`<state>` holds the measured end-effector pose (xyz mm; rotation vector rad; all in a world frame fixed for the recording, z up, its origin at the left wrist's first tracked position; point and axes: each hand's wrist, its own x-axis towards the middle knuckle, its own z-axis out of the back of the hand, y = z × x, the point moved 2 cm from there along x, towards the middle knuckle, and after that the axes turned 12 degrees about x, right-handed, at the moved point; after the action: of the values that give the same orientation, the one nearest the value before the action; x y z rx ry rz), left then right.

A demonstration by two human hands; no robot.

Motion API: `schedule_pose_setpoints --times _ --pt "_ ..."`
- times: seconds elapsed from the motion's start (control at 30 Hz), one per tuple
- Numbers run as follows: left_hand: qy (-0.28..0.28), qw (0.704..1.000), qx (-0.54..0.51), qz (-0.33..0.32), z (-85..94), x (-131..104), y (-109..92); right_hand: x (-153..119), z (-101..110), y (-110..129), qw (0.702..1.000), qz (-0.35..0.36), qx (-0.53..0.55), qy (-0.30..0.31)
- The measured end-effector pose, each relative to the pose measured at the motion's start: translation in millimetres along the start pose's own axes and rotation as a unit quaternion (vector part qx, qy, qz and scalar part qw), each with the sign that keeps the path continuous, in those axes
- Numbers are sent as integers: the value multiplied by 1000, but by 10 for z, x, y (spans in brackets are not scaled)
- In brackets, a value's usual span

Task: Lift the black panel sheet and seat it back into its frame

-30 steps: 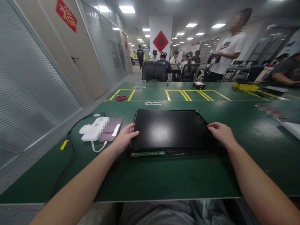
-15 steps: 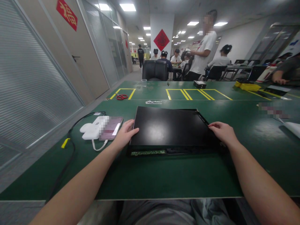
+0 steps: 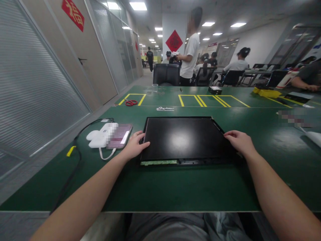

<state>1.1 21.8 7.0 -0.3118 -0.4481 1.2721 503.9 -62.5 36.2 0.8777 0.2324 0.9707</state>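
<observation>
A glossy black display panel lies in a black frame on the green table in front of me. A green circuit strip shows along its near edge. My left hand grips the panel's left side, its thumb over the top edge and the other fingers at the frame. At the right side, my right hand pinches the edge between thumb and fingers; part of that grip is hidden.
Left of the panel lie a phone and a white device with a cable. Red scissors, small white pieces, a plastic cup and a small black box are farther back. People sit and stand beyond.
The panel has gone from raised and skewed to lying level inside the frame, shifting slightly right. My hands have barely moved. A standing person in the background has moved left.
</observation>
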Motion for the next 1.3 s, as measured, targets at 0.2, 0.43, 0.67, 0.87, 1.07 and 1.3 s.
schedule_pose_setpoints --times 0.2,0.43,0.67,0.87,1.07,1.3 --pt "13 1000 -13 12 6 -6 -46 -13 9 8 1000 -3 -1 6" --pt "10 999 -36 19 -19 -10 -23 -7 1 -2 1000 0 -9 -1" --pt "-10 998 -51 28 -52 16 -23 -16 0 1 1000 -9 -5 0" --pt "-13 998 -41 37 -45 23 -55 30 -8 -68 1000 -7 4 -8" --pt "-30 999 -42 15 -30 -5 -78 111 -3 -140 1000 -15 16 -9" --pt "-25 999 14 -38 50 -65 -174 112 9 -138 999 -16 40 7"
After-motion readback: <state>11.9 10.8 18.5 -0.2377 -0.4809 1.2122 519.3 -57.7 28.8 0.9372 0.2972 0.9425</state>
